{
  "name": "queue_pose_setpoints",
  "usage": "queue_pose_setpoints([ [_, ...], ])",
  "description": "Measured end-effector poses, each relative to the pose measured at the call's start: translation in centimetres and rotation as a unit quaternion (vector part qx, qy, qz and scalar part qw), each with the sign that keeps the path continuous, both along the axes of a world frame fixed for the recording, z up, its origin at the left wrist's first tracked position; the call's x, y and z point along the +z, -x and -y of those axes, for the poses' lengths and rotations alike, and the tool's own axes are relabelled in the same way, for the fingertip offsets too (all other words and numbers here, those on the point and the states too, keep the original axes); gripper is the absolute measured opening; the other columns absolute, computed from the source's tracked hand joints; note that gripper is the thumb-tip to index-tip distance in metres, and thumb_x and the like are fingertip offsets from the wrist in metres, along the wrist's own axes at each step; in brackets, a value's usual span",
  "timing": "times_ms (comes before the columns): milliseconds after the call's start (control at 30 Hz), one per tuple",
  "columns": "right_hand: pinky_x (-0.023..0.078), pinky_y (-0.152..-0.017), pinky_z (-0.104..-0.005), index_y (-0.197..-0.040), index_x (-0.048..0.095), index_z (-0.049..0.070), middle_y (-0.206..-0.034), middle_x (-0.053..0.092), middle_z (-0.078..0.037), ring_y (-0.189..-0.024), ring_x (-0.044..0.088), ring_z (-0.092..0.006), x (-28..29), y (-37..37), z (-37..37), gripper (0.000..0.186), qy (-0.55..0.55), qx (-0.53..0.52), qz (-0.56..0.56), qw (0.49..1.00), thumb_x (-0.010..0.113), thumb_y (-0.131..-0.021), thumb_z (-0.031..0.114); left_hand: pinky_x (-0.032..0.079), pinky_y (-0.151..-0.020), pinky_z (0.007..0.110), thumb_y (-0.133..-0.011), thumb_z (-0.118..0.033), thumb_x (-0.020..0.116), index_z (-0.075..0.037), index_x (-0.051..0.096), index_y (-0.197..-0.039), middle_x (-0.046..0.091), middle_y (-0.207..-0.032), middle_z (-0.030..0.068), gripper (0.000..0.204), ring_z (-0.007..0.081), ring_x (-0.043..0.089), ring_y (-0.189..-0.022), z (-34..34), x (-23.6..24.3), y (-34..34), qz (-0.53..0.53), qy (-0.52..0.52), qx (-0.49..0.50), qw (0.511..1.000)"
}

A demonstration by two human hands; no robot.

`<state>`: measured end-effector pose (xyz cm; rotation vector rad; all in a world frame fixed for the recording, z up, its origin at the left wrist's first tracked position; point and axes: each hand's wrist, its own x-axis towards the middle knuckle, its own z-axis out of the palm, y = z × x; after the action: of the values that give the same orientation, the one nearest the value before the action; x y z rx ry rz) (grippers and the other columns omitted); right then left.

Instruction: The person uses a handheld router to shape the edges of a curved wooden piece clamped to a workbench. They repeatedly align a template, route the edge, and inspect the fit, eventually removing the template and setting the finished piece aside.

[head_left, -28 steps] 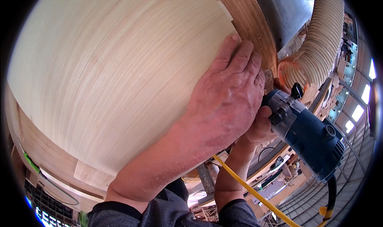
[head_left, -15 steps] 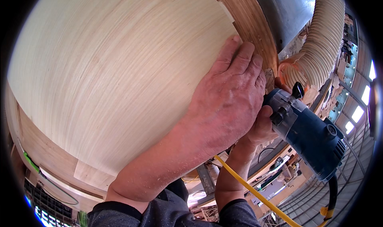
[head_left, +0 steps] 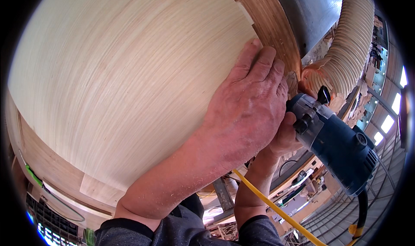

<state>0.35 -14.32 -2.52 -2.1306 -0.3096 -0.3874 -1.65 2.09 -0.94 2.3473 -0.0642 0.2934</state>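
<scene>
My left hand (head_left: 248, 101) lies flat on a broad pale wood panel (head_left: 129, 77), fingers stretched toward the darker wood edge strip (head_left: 276, 34). Beneath that wrist, my right hand (head_left: 285, 138) reaches past and grips a dark blue trim router (head_left: 339, 148) near its base. The router is tilted, its base end up against the panel's right edge and its motor end pointing down and right. Its bit is hidden. A black cord (head_left: 362, 207) runs from the motor end. Wood dust clings to my left forearm.
A ribbed, cream-coloured dust hose (head_left: 348, 42) comes down close to the router's base. Beyond the strip lies a grey metal surface (head_left: 309, 12). A yellow cable (head_left: 276, 206) passes below my right forearm's side. Wood scraps and shelving stand at the right.
The router and my right hand have shifted very slightly right and down, and the cord has swung a little. My left hand stays in place on the panel.
</scene>
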Motion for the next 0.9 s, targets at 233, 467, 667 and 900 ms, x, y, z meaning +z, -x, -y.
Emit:
queue_pose_setpoints([
  [233, 0.048, -0.111, -0.0422, -0.147, 0.037, 0.000, -0.134, 0.065, -0.024, -0.124, 0.066, -0.0317, 0.4, -0.2, 0.6, 0.084, 0.008, 0.010, -0.028, 1.000, 0.080, -0.088, 0.043, 0.021, -0.129, 0.051, -0.092, -0.023, 0.058, 0.004, 0.068, -0.129, 0.067, -0.132, 0.0178, 0.047, 0.0335, 0.051, -0.138, 0.1, 0.0, -0.2, -0.003, 0.006, 0.000, 1.000],
  [467, 0.047, -0.111, -0.0441, -0.148, 0.038, -0.003, -0.133, 0.065, -0.024, -0.123, 0.066, -0.0346, 0.2, -0.3, 0.1, 0.083, -0.009, 0.007, -0.015, 1.000, 0.079, -0.087, 0.036, 0.022, -0.129, 0.050, -0.093, -0.032, 0.058, 0.008, 0.055, -0.144, 0.064, -0.134, 0.0201, 0.065, 0.0332, 0.051, -0.138, 0.0, 0.2, -0.2, -0.012, -0.024, -0.003, 1.000],
  [667, 0.047, -0.110, -0.0440, -0.142, 0.048, -0.005, -0.131, 0.067, -0.024, -0.122, 0.066, -0.0351, 0.5, -0.5, 0.3, 0.077, -0.009, 0.016, -0.030, 0.999, 0.081, -0.086, 0.036, 0.022, -0.129, 0.050, -0.093, -0.035, 0.059, 0.008, 0.054, -0.144, 0.063, -0.133, 0.0198, 0.067, 0.0331, 0.051, -0.138, 0.0, 0.4, -0.3, -0.014, -0.032, -0.005, 0.999],
  [900, 0.047, -0.109, -0.0430, -0.139, 0.055, -0.003, -0.128, 0.070, -0.021, -0.119, 0.067, -0.0325, 0.1, -0.5, -0.6, 0.071, -0.003, -0.014, -0.005, 1.000, 0.080, -0.086, 0.037, 0.024, -0.128, 0.050, -0.094, -0.033, 0.059, 0.009, 0.054, -0.144, 0.064, -0.131, 0.0200, 0.065, 0.0332, 0.051, -0.137, -0.1, 0.0, -0.3, -0.009, -0.018, -0.005, 1.000],
])
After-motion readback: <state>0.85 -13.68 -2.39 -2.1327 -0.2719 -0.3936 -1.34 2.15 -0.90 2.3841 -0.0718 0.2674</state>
